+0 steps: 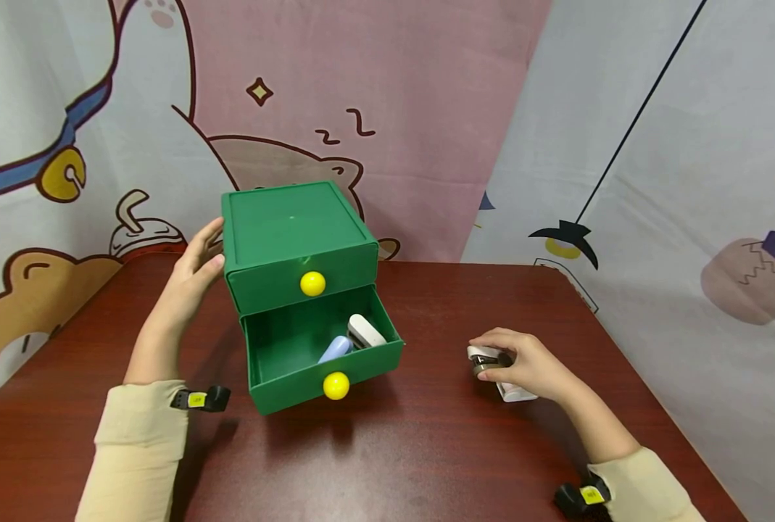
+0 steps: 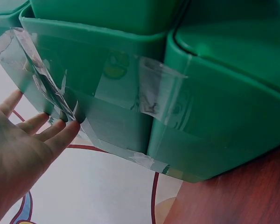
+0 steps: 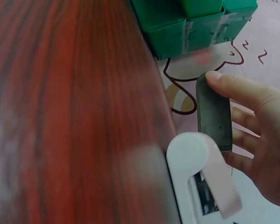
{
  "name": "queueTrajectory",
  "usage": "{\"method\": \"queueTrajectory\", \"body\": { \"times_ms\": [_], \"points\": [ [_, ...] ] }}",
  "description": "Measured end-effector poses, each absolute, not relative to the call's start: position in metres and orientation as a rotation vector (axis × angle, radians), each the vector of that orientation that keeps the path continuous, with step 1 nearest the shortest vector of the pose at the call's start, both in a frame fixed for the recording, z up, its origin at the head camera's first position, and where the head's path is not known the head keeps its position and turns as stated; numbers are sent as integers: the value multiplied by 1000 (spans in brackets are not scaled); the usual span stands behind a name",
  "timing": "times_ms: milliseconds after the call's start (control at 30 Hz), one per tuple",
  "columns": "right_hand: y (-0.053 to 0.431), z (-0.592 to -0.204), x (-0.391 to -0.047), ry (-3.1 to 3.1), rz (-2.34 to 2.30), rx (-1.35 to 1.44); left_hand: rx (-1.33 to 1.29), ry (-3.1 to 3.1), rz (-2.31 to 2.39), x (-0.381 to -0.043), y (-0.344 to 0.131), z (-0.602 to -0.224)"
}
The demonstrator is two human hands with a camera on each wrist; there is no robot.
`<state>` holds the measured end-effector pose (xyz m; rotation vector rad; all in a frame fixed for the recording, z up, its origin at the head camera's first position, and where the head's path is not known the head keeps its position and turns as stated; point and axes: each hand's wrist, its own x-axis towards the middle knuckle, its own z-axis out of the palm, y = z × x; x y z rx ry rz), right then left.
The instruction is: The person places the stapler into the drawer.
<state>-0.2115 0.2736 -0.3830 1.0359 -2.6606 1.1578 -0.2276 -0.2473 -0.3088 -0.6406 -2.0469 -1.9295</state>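
Observation:
A green two-drawer cabinet (image 1: 292, 225) stands on the left half of the table, its lower drawer (image 1: 296, 380) pulled out. My left hand (image 1: 194, 272) rests its extended fingers against the cabinet's left side, where clear tape (image 2: 151, 84) shows in the left wrist view. To the right of the cabinet, my right hand (image 1: 524, 362) pinches a small stapler (image 1: 481, 354) with a white top and dark grey base (image 3: 214, 116). Just below that hand lies a pale pink-white stapler (image 3: 189, 154) on the table.
Inside the lower drawer are a white stapler-like item (image 1: 365, 330) and a light blue item (image 1: 337, 348), both partly hidden by the drawer front. Yellow round knobs (image 1: 312, 283) stick out from the drawers. A patterned cloth (image 1: 426, 130) hangs behind the brown table (image 1: 426, 449).

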Motion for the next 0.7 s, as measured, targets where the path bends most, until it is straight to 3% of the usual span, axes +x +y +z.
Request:
{"method": "queueTrajectory", "body": {
  "times_ms": [700],
  "points": [
    [230,-333,-193,-2515,1198,1027,-646,-2045,-1919,-227,-246,-308]
  ]
}}
